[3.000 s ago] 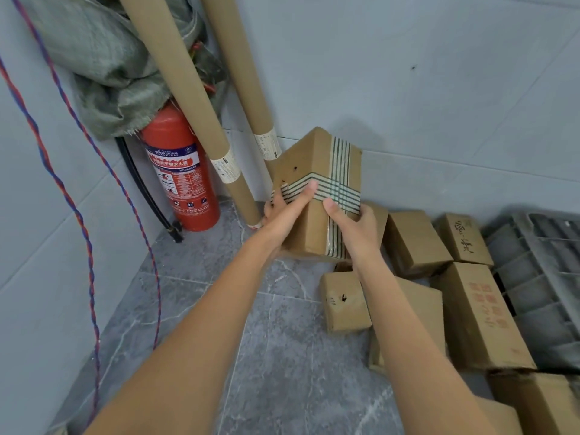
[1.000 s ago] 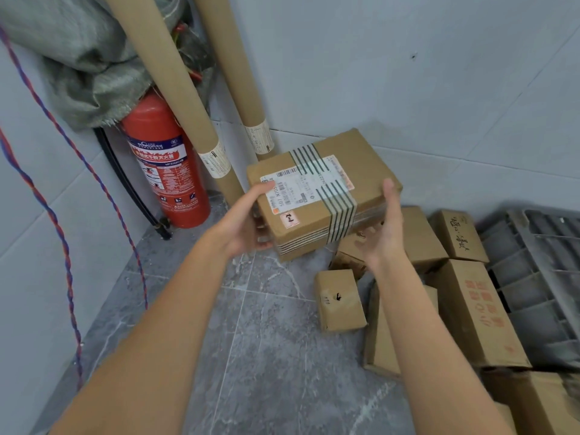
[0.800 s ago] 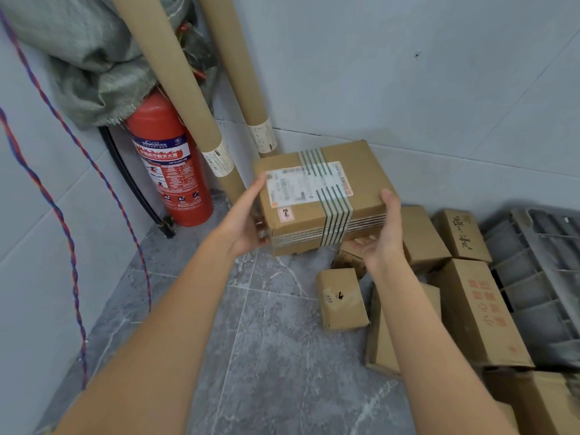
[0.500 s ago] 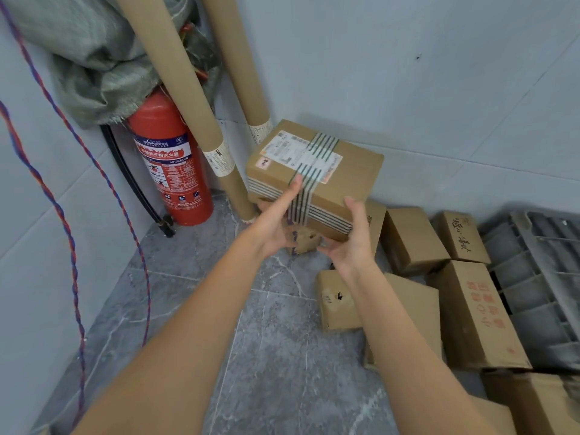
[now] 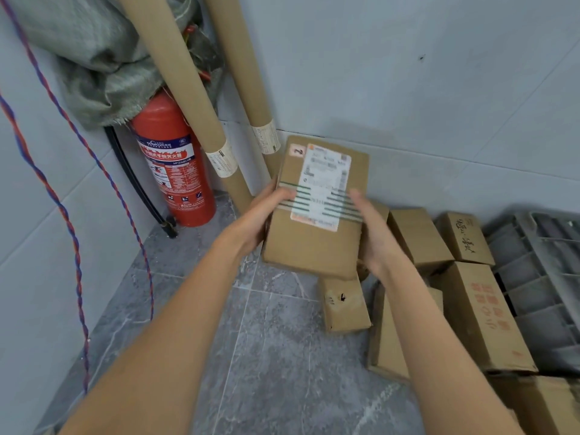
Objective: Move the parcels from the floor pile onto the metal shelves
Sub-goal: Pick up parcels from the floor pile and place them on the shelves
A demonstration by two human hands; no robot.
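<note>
Parcel [image 5: 317,211], a taped carton with its label facing up, is held clear of the floor [image 5: 251,356] above the pile [image 5: 439,277], gripped on its two long sides by the left hand [image 5: 266,211] and right hand [image 5: 370,227], thumbs over the top edge and fingers curled beneath. This two-sided grip probably keeps the carton level and the label readable for carrying. No shelves are in view, so placement is judged not yet begun.

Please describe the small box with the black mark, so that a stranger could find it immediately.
Start at the red fire extinguisher in the corner, then look right along the floor to the parcel pile. The small box lies at the pile's left edge, just below the held parcel; it is the smallest there, with a black mark.
</note>
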